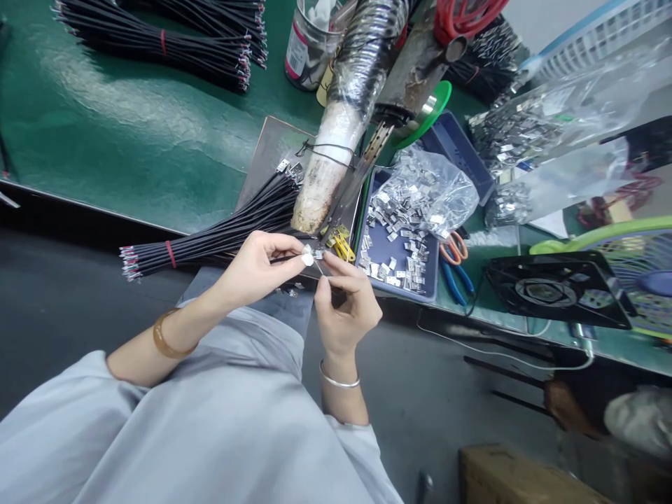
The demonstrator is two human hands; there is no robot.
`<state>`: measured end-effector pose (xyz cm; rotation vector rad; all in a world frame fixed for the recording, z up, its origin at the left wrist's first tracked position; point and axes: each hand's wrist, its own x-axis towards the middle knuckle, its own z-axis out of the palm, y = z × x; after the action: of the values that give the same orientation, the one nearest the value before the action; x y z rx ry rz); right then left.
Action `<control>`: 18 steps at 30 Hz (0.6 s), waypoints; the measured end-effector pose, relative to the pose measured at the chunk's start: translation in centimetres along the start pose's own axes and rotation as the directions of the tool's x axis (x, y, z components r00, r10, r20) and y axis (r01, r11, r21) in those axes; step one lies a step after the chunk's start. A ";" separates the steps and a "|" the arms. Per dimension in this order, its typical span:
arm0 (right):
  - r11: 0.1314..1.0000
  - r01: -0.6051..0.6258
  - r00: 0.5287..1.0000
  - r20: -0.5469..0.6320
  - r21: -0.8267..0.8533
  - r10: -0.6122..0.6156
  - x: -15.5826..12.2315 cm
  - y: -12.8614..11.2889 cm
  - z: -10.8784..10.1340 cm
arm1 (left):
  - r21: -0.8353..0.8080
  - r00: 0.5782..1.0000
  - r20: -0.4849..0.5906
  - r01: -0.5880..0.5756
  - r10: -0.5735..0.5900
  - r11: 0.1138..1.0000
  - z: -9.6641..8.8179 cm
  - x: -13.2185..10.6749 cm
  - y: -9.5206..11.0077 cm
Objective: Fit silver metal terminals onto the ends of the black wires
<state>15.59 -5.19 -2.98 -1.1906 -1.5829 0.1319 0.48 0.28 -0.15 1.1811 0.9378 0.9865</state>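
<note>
My left hand (257, 269) is closed in a pinch, with white coverings on its fingertips. A small silvery metal connector (318, 255) shows at those fingertips, close to the fingers of my right hand. My right hand (347, 304) pinches a thin wire (319, 267) between thumb and index finger, its end near the connector. Just beyond my hands hangs the worn end of a whitish duct (315, 199), beside a metal arm (362, 164). Left of the duct, a bundle of black cables (225, 238) lies over a board (262, 161). Fingers hide part of what I hold.
A blue tray (431, 280) of small metal connectors and a plastic bag (451, 189) is at the right, next to blue-handled pliers (454, 283). A black fan (556, 290) stands farther right. More black cables (157, 42) and a jar (309, 49) are on the green table (131, 133).
</note>
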 end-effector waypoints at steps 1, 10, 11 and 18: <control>0.998 0.045 0.999 0.008 -0.044 -0.045 0.0 0.0 0.0 | 0.008 1.000 -0.005 -0.005 0.005 1.000 0.0 0.0 0.0; 0.961 0.246 0.969 0.031 -0.130 -0.244 0.6 0.7 -0.4 | 0.050 1.000 -0.025 0.008 -0.007 0.999 0.1 0.2 0.2; 0.968 0.229 0.973 0.022 -0.102 -0.228 0.7 0.7 -0.3 | 0.043 0.999 -0.031 0.015 -0.014 0.999 0.1 0.2 0.2; 0.999 0.008 0.999 0.039 -0.035 -0.006 1.2 0.4 0.2 | 0.013 0.994 -0.110 -0.010 0.011 1.000 0.8 0.4 0.4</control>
<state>15.82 -4.02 -2.50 -1.2165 -1.6293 0.1238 1.35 0.45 0.33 1.1521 1.0273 1.0647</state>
